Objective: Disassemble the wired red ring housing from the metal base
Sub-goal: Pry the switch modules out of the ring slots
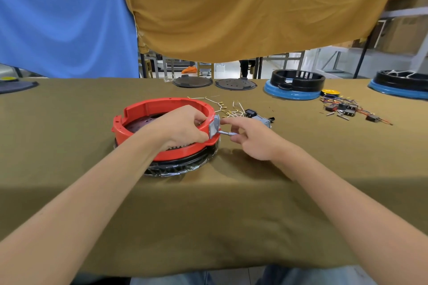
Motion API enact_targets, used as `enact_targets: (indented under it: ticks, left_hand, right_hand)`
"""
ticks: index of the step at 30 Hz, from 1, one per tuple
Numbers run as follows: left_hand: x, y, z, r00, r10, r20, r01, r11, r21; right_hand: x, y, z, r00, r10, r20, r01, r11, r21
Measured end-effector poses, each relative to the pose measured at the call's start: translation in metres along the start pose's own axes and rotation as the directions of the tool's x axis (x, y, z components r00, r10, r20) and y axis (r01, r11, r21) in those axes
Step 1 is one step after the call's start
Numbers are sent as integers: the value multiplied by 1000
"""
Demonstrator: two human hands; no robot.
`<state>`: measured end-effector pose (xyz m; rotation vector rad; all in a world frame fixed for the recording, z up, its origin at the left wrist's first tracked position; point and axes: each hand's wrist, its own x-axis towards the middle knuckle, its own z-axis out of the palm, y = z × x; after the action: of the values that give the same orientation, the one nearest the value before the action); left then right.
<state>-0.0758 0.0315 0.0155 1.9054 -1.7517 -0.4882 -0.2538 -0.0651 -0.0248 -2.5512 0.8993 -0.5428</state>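
My left hand grips the red ring housing rim mid-frame; my right hand pinches the grey connector stem just right of it.

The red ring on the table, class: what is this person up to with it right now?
A person is working at the right side of the red ring housing, which sits on a dark round base on the cloth-covered table. The left hand grips the ring's rim beside a small grey part. The right hand pinches a grey stem sticking out of that part. The ring is not yet off. Loose white wires lie behind.
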Motion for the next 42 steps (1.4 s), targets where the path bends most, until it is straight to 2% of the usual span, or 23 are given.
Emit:
enact_targets:
  ticks: [4,6,7,9,10,11,13,15,17,23,25,26,31,33,35,37,38,42]
  left_hand:
    - [3,1,3,999,-19,-30,19,1000,11]
    - [2,2,4,998,-27,-56,29,999,29]
    - [1,3,4,998,-23,-62,26,999,44]
    - [-1,5,5,998,-8,-58,11,998,62]
    - [-2,6,5,999,-2,-50,6,998,70]
    - [-3,6,4,999,-1,-41,4,997,79]
    - [-4,6,1,1000,-10,-20,12,996,93]
    - [-3,6,0,1000,-17,-3,17,996,89]
    - [-3,5,0,1000,-11,-4,11,996,83]
    - [-5,6,-3,999,-50,7,49,997,65]
    - [-8,9,-2,995,-71,71,70,997,12]
    - [-9,12,-1,991,-77,107,79,997,-11]
    - [-10,15,-1,988,-95,124,104,992,-68]
    - [-10,14,1,991,-95,98,102,992,-69]
    - [-11,13,2,993,-92,72,97,993,-68]
    - [-11,12,2,995,-82,61,86,994,-67]
    - [-11,12,3,996,-74,59,77,995,-59]
    - [-12,12,3,999,-36,22,37,999,-23]
  right_hand:
    - [-3,-13,0,998,56,19,-55,998,-16]
    - [-6,-28,11,986,168,9,-168,982,87]
    - [-6,-37,18,967,256,4,-252,945,209]
    - [-1,-54,26,904,426,40,-389,779,491]
    - [1,-59,27,881,469,63,-412,695,590]
    - [4,-62,27,872,485,69,-416,658,628]
    - [5,-65,26,887,460,35,-402,732,550]
    - [3,-64,25,926,376,-33,-341,872,350]
    - [4,-58,23,953,292,-81,-273,944,185]
    - [12,-36,9,987,153,-50,-156,984,-82]
    - [15,-27,3,988,85,-130,-112,970,-214]
    - [16,-22,-2,984,68,-162,-103,970,-219]
    - [11,-13,-5,994,70,-82,-75,995,-60]
    - [7,-8,0,991,108,-75,-102,992,72]
    - [2,-3,6,986,155,-68,-128,944,303]
    - [-3,1,9,986,159,-39,-112,831,544]
    - [-6,4,9,991,130,-33,-85,801,593]
    - [-9,4,13,994,-14,-110,68,861,505]
